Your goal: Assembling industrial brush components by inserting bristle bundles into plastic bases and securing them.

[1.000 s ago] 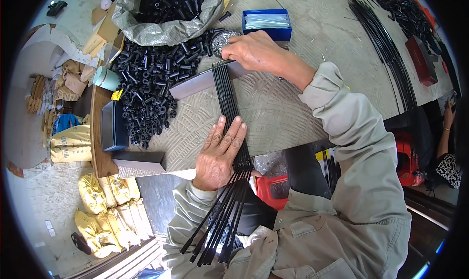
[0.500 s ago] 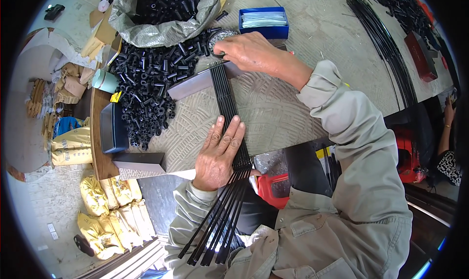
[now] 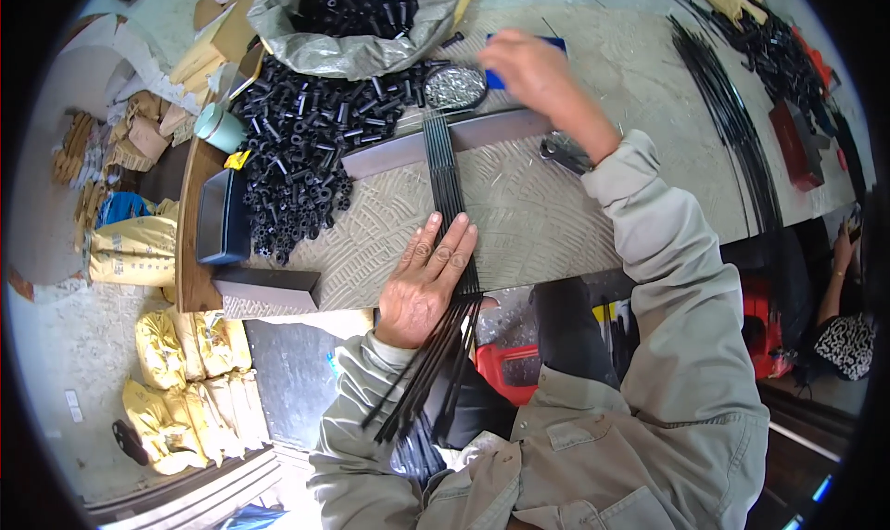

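Note:
My left hand (image 3: 425, 284) lies flat, fingers together, pressing a bundle of thin black rods (image 3: 449, 179) onto the patterned metal tabletop (image 3: 538, 215). The rods run from a grey metal bar (image 3: 408, 150) down past the table's near edge, fanning out over my lap. My right hand (image 3: 533, 66) is raised and blurred beyond the bar, over a blue box (image 3: 494, 76) and beside a small round dish of shiny metal bits (image 3: 454, 87). Whether it holds anything is not visible.
A heap of small black tubes (image 3: 301, 145) covers the table's left, spilling from a grey sack (image 3: 348, 20). A dark tray (image 3: 222, 217), a green cup (image 3: 221, 127), pliers (image 3: 564, 152), more black rods (image 3: 732, 122) at right. Yellow sacks (image 3: 181, 391) lie on the floor; another person (image 3: 839, 335) sits at right.
My right hand has lifted off the top of the rod bundle and moved right, beyond the bar toward the blue box. My left hand stays pressed on the rods.

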`<state>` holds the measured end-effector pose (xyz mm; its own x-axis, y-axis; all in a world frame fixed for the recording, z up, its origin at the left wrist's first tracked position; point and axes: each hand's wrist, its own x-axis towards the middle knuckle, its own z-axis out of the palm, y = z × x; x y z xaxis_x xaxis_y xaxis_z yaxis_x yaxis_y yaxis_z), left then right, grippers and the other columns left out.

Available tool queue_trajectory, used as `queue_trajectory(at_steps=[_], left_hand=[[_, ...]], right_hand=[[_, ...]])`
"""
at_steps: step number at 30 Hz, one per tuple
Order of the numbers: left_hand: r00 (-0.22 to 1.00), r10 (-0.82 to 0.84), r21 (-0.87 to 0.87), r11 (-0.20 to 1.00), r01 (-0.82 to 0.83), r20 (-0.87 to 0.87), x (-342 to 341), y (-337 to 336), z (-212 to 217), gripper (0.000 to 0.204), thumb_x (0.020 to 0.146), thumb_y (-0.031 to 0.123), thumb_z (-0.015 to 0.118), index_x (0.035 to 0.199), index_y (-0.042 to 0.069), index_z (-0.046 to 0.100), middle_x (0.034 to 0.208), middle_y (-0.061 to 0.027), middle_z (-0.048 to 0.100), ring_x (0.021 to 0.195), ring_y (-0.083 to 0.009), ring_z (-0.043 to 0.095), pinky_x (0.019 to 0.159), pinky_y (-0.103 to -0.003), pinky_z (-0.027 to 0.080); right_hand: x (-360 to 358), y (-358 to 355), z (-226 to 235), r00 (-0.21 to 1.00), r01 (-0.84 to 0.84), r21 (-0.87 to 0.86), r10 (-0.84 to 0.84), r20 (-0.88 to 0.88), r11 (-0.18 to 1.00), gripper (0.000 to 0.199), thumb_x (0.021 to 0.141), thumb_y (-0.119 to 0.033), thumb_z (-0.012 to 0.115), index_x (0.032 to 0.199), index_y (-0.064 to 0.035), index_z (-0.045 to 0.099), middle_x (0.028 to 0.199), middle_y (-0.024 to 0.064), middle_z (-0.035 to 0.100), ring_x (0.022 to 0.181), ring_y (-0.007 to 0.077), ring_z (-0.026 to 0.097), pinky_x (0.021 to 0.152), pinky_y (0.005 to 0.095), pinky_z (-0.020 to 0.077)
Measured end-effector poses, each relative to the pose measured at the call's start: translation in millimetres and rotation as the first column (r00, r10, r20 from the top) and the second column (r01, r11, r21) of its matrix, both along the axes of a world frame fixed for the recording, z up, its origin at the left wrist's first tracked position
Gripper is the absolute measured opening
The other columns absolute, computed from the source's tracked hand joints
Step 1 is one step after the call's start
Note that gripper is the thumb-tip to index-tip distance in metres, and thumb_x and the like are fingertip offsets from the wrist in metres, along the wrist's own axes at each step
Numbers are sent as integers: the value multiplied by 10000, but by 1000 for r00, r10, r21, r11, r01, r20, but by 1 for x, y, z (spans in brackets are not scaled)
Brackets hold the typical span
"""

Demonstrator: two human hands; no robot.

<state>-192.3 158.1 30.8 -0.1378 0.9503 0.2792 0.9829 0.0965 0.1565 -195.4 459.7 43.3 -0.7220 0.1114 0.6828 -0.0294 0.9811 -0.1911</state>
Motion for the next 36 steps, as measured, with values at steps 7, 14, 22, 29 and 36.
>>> queue_trajectory(at_steps=[7,14,22,29,36], left_hand=[[999,28,65,997,-30,32,3,-4,-5,654,763,409,552,1280,37,403,1350,-105,366,1245,-323,340,1007,-397,317],[998,16,104,995,-10,-58,-1,-9,-15,549,754,145,477,1286,37,393,1364,-99,350,1257,-310,326,1015,-379,313],[998,-28,115,993,33,-48,-1,-15,-15,661,730,329,556,1297,41,378,1364,-93,349,1251,-320,330,1012,-376,315],[991,-6,165,986,28,-132,-2,-9,-26,858,668,569,576,1311,43,359,1369,-95,341,1258,-319,316,1023,-387,287],[540,-499,559,827,62,678,23,-25,52,712,714,253,709,1308,47,376,1295,-121,446,1221,-217,389,1001,-335,301]], right_hand=[[0,47,17,893,219,133,-254,373,967,62,725,-138,612,777,-104,616,816,87,588,789,275,578,674,380,453],[-8,54,24,872,176,88,-196,449,981,51,676,-93,615,727,-91,617,765,90,601,766,260,591,650,357,453],[-6,67,16,900,68,-31,-48,434,997,53,654,-40,594,700,-63,607,739,97,605,685,251,591,618,328,451],[29,20,47,988,-101,-439,141,60,893,108,818,-84,502,918,-45,511,730,86,593,661,198,595,609,295,458],[187,-155,144,865,-344,-688,501,34,640,121,876,-92,492,976,-26,479,766,78,577,635,137,582,518,231,447]])
